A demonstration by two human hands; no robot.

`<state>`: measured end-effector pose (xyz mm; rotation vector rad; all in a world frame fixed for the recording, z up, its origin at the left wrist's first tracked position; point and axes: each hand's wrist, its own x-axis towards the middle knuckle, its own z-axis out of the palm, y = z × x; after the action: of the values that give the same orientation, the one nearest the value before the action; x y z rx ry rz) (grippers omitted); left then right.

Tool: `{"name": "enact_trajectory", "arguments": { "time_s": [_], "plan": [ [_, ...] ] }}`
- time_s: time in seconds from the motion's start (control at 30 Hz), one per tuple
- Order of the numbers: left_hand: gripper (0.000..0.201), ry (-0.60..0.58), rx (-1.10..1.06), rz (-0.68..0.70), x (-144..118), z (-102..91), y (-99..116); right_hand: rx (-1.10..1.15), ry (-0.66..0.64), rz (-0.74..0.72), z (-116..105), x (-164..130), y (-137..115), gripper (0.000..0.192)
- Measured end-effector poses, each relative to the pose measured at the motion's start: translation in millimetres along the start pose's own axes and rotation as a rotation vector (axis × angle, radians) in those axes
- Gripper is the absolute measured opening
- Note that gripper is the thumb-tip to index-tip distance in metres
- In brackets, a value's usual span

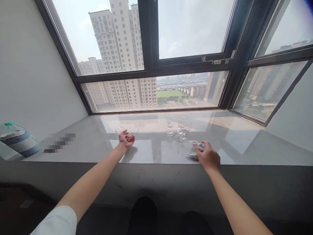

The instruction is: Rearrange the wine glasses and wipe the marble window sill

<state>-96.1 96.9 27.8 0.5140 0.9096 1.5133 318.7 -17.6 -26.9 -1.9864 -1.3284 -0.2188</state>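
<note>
My left hand is closed round a clear stemmed glass, held tilted just above the sill. The glass's rounded bowl shows beyond my fingers on the far left side; its stem is mostly hidden by the hand. My right hand grips a crumpled pale grey cloth near the sill's front edge, part of it hanging down towards the tiles. Between the hands and farther back, several clear stemmed glasses stand upright close together, the nearest one a little beyond the cloth.
The glossy grey tiled windowsill ends in a straight front edge. On its far left stands a blue and grey container with a teal-topped bottle at it, beside a blurred-out patch. Dark-framed windows rise behind.
</note>
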Motion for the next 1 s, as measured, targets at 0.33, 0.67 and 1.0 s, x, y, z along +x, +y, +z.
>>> {"name": "enact_trajectory", "arguments": {
  "time_s": [0.33, 0.67, 1.0],
  "plan": [
    [0.022, 0.214, 0.954, 0.402, 36, -21.2, 17, -0.003, 0.001, 0.011, -2, 0, -2, 0.045],
    [0.028, 0.407, 1.238, 0.502, 92, -46.2, 34, -0.024, -0.034, 0.020, -6, -1, -5, 0.041],
    [0.024, 0.331, 0.912, 0.454, 123, -35.9, 30, -0.029, -0.033, 0.022, -6, -1, -8, 0.036]
  ]
}}
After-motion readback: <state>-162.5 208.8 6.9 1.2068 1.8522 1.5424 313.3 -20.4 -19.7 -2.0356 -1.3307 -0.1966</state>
